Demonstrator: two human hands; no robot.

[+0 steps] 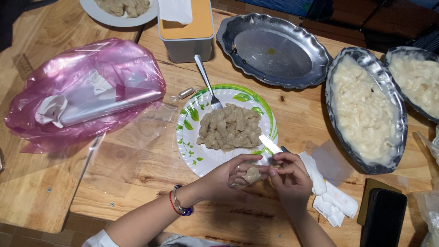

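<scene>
Beige dough lump [252, 174] pinched over the desk [137, 174]
Left hand [228, 179] grips it so right hand [289, 176], fingers closed, wraps it.

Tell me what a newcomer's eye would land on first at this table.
At bottom centre, the left hand and right hand pinch a small beige dough piece between them. Just above sits the leaf-patterned paper plate heaped with brownish dough strips. A crumpled pink plastic bag fills the left side, and a scalloped metal tray of pale noodles lies at right.
</scene>
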